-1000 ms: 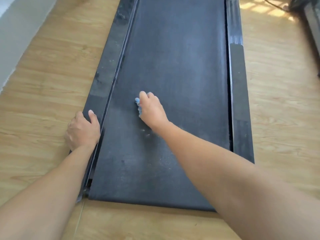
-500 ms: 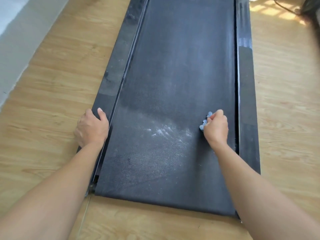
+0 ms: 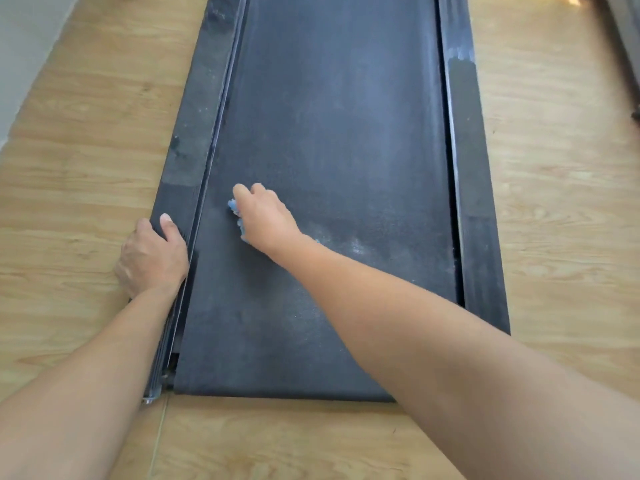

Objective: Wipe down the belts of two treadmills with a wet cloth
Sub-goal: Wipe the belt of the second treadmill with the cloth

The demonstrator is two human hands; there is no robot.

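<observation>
I glimpse only edges of the nubby blue cloth (image 3: 234,209) balled in the right hand (image 3: 266,216) on the grainy black belt (image 3: 332,133), left hand (image 3: 152,258) clasping the smooth side rail (image 3: 194,133).

No readable text, labels or numbers.

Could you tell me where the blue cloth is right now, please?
In the head view, the blue cloth is bunched under the right hand on the belt, near its left edge.
</observation>
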